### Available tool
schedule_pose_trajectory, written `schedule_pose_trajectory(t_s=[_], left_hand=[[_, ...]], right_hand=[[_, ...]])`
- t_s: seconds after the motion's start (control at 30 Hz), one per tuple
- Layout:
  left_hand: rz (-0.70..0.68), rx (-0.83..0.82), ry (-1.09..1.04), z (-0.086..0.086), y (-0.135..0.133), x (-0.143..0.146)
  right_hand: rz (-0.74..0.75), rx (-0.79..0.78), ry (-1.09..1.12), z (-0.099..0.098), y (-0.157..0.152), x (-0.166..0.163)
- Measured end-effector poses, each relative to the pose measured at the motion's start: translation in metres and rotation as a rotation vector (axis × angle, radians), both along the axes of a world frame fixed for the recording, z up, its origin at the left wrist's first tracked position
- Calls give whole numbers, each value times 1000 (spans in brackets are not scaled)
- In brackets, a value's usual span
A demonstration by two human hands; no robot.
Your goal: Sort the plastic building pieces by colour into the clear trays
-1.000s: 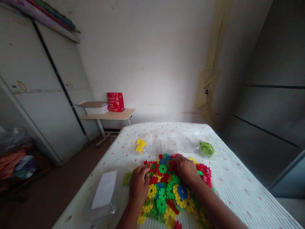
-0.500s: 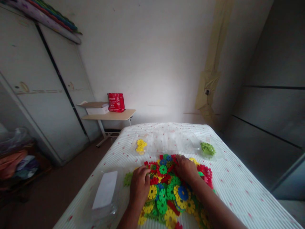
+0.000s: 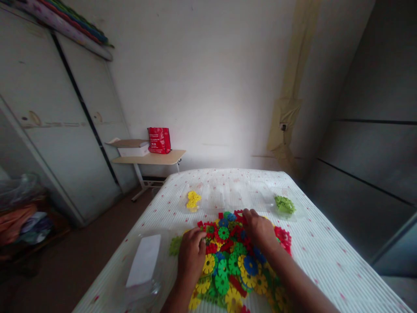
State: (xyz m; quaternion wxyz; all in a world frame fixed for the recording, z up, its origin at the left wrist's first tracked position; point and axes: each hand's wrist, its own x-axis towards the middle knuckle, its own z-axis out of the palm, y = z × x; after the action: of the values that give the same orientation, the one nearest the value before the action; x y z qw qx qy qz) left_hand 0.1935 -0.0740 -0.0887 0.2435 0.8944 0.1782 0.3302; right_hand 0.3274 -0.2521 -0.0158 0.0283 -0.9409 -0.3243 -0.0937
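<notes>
A heap of flower-shaped plastic building pieces (image 3: 222, 282) in red, yellow, green and blue lies on the table in front of me. My left hand (image 3: 192, 247) rests at the heap's left edge, fingers bent and thumb a little apart, with no piece visible in it. Over the far side of the heap, my right hand (image 3: 260, 229) has its fingers together and pointing down beside red pieces (image 3: 239, 214). Its fingertips are partly hidden, so whatever they pinch cannot be made out.
Behind the heap, clear plastic trays hold yellow pieces (image 3: 193, 200) and light green pieces (image 3: 284, 204). A clear container (image 3: 156, 252) with a white paper (image 3: 143, 261) sits at left. Beyond stands a side table (image 3: 153, 159) with a red bag (image 3: 159, 140) and a box (image 3: 133, 150).
My right hand has shifted slightly right and lifted a little over the heap, uncovering some blue pieces beneath it. My left hand stays in place.
</notes>
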Motion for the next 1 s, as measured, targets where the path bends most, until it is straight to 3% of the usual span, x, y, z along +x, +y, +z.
schedule_pose_trajectory(t_s=[0.23, 0.47, 0.67, 0.83, 1.0], left_hand=[[4, -3, -10, 1, -1, -1], [6, -26, -7, 5, -3, -1], [3, -34, -6, 7, -3, -1], [9, -42, 1, 7, -3, -1], [-4, -38, -3, 6, -4, -1]], right_hand=[[-20, 99, 43, 24, -6, 26], [156, 294, 331, 32, -11, 39], [-39, 383, 87, 37, -19, 71], [-247, 295, -12, 40, -20, 105], [-209, 269, -40, 38, -22, 98]])
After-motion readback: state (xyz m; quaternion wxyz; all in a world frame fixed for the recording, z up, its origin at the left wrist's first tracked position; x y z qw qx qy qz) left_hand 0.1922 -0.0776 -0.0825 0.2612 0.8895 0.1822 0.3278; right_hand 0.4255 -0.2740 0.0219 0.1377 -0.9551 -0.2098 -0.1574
